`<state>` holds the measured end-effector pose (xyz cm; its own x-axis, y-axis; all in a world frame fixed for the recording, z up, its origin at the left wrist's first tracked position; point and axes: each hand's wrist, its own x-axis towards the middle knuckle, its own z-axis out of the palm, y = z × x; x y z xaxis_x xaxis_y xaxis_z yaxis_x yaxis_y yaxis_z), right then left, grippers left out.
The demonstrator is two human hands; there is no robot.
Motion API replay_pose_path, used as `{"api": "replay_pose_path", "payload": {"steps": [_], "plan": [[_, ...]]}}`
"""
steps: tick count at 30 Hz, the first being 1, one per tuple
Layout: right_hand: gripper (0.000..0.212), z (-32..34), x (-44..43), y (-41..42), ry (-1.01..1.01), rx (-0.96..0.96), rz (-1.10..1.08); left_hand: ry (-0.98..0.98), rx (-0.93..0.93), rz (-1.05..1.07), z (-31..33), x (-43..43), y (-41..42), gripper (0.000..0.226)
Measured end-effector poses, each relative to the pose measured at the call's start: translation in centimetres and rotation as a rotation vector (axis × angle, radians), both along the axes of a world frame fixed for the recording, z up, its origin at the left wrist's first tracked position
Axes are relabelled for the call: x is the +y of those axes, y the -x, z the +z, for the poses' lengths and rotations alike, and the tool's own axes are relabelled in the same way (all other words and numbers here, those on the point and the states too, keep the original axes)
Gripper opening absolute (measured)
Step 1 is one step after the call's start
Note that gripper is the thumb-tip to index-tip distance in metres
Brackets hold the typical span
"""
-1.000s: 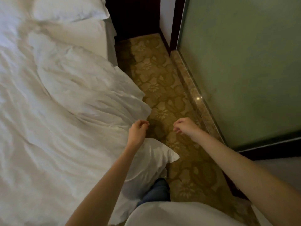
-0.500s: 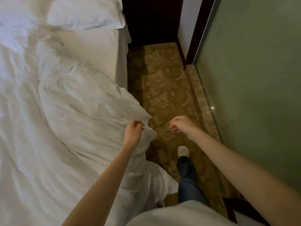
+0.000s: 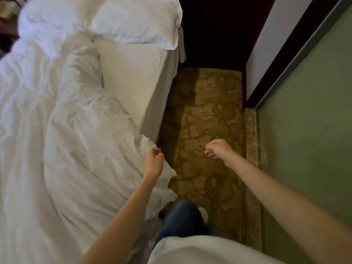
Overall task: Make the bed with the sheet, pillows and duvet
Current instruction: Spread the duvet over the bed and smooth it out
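Observation:
A rumpled white duvet [image 3: 80, 149] lies bunched across the bed on the left, its edge hanging over the bed's right side. Beyond it a strip of bare fitted sheet [image 3: 131, 77] shows on the mattress. A white pillow [image 3: 137, 21] lies at the head of the bed, with a second one [image 3: 53, 18] to its left. My left hand [image 3: 154, 162] hovers over the duvet's hanging edge, fingers loosely curled and holding nothing. My right hand [image 3: 219, 149] hangs over the carpet, loosely curled and holding nothing.
A narrow aisle of floral gold carpet [image 3: 207, 119] runs between the bed and a green frosted glass wall [image 3: 308, 130] with a marble kerb [image 3: 251, 149]. A dark recess closes the aisle's far end. My jeans leg and a white shoe [image 3: 202, 213] are below.
I have stepped forward along the aisle towards the head of the bed; the pillows and bare sheet have come closer. Both hands stay loosely curled and hold nothing.

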<state>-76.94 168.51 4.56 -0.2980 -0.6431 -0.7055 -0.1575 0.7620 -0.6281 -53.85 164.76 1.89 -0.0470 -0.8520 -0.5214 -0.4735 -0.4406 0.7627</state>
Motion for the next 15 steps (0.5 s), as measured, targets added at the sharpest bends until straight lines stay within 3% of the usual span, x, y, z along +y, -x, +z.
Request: {"api": "replay_pose_path", "payload": {"steps": [4, 8, 11, 15], "plan": [[0.017, -0.1, -5.9, 0.5, -0.005, 0.012, 0.084, 0.049, -0.092, 0.094, -0.2, -5.1, 0.5, 0.020], [0.015, -1.0, -11.8, 0.5, 0.006, 0.015, 0.158, 0.080, -0.186, 0.210, -1.2, -10.4, 0.2, 0.029], [0.016, -2.2, -17.2, 0.4, 0.026, 0.045, 0.212, 0.031, -0.377, 0.319, -3.2, -16.1, -1.1, 0.052], [0.015, -3.6, -24.9, -0.3, -0.002, 0.050, 0.238, -0.245, -0.556, 0.403, -6.1, -23.2, -2.9, 0.101]]}}
